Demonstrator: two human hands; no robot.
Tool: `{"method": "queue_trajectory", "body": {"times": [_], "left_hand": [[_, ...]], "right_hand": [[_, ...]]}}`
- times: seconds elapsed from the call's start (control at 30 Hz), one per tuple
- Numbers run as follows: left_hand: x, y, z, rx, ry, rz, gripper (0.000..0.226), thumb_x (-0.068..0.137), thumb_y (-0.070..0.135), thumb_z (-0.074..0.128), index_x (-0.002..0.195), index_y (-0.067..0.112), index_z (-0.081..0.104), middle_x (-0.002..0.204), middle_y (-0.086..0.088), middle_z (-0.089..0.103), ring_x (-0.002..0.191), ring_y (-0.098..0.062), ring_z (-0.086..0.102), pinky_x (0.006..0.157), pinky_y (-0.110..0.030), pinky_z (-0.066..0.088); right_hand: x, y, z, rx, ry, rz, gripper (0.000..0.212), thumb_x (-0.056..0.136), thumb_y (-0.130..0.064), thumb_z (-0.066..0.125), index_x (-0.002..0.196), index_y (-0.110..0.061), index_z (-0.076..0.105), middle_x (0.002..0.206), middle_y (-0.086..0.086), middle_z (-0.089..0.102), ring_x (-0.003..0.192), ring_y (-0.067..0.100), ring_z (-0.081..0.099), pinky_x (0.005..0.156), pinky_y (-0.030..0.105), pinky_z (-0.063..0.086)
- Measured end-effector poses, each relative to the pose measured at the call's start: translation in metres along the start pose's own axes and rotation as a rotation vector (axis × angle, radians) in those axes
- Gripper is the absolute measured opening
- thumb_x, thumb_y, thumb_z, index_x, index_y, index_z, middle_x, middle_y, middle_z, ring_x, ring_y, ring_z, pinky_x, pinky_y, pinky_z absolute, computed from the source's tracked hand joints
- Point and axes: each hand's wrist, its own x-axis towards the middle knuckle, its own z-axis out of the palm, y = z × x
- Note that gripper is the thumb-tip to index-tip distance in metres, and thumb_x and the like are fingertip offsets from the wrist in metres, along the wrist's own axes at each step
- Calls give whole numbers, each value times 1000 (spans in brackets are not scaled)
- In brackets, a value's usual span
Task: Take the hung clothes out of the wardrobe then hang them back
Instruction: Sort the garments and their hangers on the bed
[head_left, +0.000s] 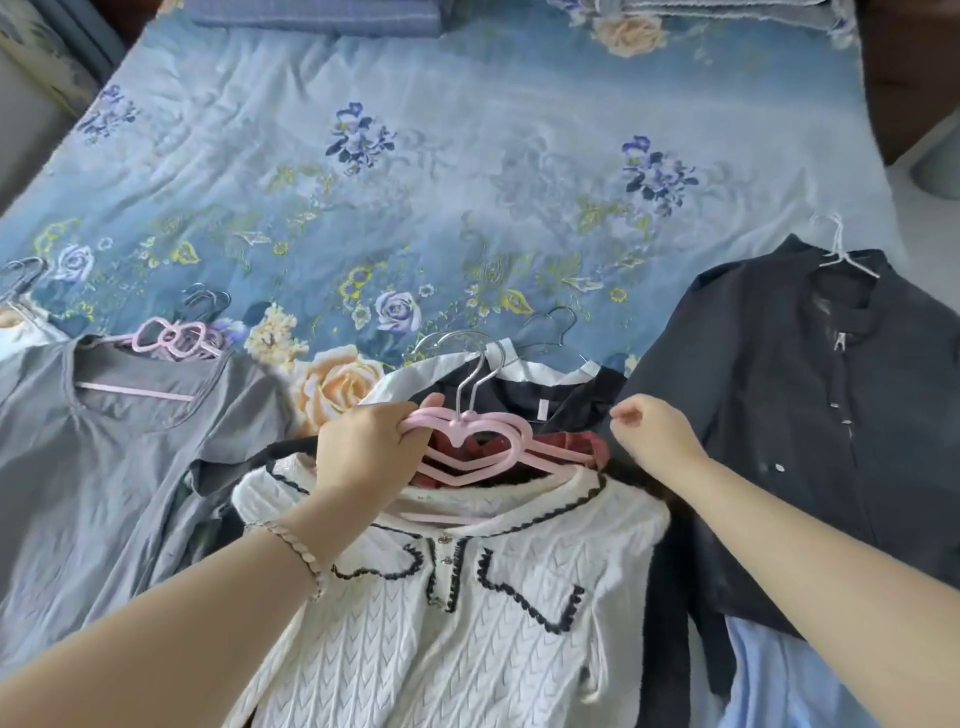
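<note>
A white knit sweater (467, 597) with black trim lies on top of a pile of clothes at the bed's near edge. My left hand (363, 447) grips a bunch of pink heart-shaped hangers (498, 441) with metal hooks at the sweater's collar. My right hand (654, 431) hovers just right of the hangers, fingers loosely curled, holding nothing, at the edge of a dark zip jacket (810, 415) on a white hanger. Under the sweater lie a red plaid garment and a black top with a white collar (524, 389).
A grey dress (104, 467) on a pink hanger lies at the left, with more pink and dark hangers (176, 338) above it. A blue floral bedspread (415, 182) covers the bed. Light blue cloth (769, 675) shows bottom right. Folded bedding lies at the far edge.
</note>
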Motion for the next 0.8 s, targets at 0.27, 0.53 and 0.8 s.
{"method": "queue_trajectory", "body": {"times": [0.27, 0.53, 0.8], "left_hand": [[60, -21, 62, -28, -27, 55, 59, 72, 62, 23, 42, 20, 50, 36, 5, 33, 45, -23, 36, 43, -22, 18], [67, -33, 82, -63, -77, 5, 49, 76, 55, 34, 40, 24, 43, 35, 6, 29, 40, -17, 31, 44, -21, 16], [64, -36, 75, -116, -95, 37, 42, 76, 52, 35, 43, 28, 44, 36, 8, 33, 45, -23, 36, 45, -21, 16]], "right_hand": [[122, 20, 63, -274, -129, 57, 44, 92, -17, 50, 132, 1, 43, 135, 20, 44, 123, 34, 45, 102, 40, 40], [152, 34, 82, -366, -1, 127, 53, 93, -27, 53, 139, -9, 33, 144, 15, 31, 132, 36, 27, 103, 41, 33], [147, 32, 74, -375, -14, 66, 9, 88, -22, 57, 91, -16, 63, 125, 13, 41, 119, 35, 34, 99, 36, 32]]}}
